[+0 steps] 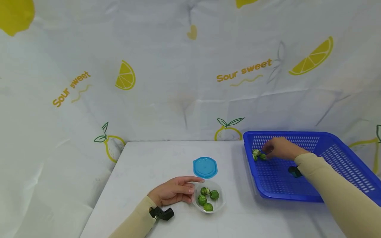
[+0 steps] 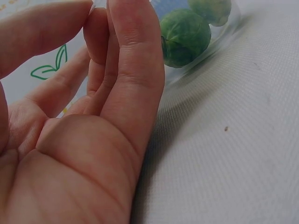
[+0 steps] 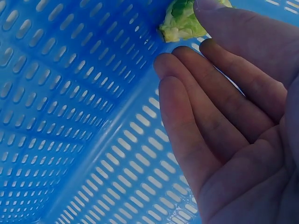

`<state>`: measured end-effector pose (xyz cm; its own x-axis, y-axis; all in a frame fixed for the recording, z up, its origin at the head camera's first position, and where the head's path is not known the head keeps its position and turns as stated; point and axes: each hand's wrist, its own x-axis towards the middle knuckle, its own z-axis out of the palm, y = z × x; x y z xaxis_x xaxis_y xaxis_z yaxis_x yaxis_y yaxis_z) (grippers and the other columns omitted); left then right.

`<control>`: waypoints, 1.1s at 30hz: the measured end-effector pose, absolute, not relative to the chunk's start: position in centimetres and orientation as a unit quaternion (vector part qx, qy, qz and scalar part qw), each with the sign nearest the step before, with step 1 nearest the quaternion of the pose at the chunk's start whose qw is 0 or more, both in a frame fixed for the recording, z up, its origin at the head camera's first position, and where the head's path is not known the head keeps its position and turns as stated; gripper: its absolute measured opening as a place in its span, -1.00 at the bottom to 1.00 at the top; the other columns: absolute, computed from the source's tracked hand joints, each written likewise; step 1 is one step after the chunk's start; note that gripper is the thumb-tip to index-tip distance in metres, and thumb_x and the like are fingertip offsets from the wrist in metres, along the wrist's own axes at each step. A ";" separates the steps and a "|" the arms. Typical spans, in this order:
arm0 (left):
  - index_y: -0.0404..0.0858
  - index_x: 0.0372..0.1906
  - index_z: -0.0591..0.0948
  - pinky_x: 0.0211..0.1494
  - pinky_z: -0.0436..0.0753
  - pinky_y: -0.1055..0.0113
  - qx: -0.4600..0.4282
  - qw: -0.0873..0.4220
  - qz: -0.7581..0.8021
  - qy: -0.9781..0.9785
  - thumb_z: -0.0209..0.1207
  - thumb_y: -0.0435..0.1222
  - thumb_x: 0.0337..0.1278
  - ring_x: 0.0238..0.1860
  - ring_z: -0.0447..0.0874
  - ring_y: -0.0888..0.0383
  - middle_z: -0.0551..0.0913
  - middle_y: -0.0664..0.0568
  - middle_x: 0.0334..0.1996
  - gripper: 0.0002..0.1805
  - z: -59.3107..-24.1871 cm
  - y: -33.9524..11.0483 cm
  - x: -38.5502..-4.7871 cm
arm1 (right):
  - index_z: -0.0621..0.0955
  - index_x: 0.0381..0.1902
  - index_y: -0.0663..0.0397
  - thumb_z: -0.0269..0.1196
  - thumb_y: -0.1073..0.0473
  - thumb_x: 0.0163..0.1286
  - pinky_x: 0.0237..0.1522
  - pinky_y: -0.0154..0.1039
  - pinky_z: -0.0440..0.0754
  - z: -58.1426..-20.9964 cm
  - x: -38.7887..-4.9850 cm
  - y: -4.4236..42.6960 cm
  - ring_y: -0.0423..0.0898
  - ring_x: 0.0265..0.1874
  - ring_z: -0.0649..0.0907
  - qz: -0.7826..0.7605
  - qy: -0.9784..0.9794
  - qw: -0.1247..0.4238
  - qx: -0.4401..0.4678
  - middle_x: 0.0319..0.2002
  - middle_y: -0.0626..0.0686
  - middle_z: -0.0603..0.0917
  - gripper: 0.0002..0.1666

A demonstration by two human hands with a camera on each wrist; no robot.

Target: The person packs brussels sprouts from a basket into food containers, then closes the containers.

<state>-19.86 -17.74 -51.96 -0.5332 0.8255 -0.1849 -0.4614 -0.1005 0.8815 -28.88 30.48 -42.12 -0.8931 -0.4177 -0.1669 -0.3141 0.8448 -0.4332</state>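
Note:
My left hand (image 1: 175, 190) holds the side of a clear plastic bowl (image 1: 221, 205), thumb and fingers at its rim. Several green Brussels sprouts (image 1: 202, 200) lie in the bowl; in the left wrist view, one sprout (image 2: 186, 38) shows through its wall beside my fingers. Inside the blue basket (image 1: 293, 197), my right hand (image 1: 279, 148) reaches to the left end, where a few sprouts (image 1: 256, 153) lie. The right wrist view shows my thumb overlapping a sprout (image 3: 181, 21), the other fingers loosely bent and apart from it. Whether the thumb touches it, I cannot tell.
A blue lid (image 1: 205, 167) lies flat on the white table (image 1: 154, 162), just behind the bowl. The basket, with slotted walls, takes up the table's right side. Behind stands a white sheet (image 1: 166, 109) with lemon prints.

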 end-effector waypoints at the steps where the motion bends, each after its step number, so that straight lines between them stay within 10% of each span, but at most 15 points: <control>1: -0.21 0.66 0.34 0.06 0.83 0.35 0.184 0.446 0.719 0.499 0.25 -0.33 0.54 -0.18 0.81 0.28 0.67 0.13 -0.20 -0.30 -51.9 -17.7 -19.8 | 0.80 -0.04 0.33 0.56 0.23 0.20 -0.07 0.08 0.82 -42.1 -28.9 30.4 0.01 -0.18 0.79 -0.201 0.952 0.129 -0.192 -0.18 0.12 0.85 -0.61; 33: -0.21 0.65 0.37 0.05 0.83 0.36 0.183 0.439 0.724 0.500 0.27 -0.32 0.53 -0.17 0.81 0.27 0.73 0.13 -0.21 -0.31 -52.2 -17.8 -19.9 | 0.79 -0.14 0.29 0.58 0.24 0.17 -0.12 0.05 0.80 -42.6 -28.7 29.7 -0.02 -0.24 0.76 -0.189 0.958 0.133 -0.171 -0.25 0.11 0.83 -0.68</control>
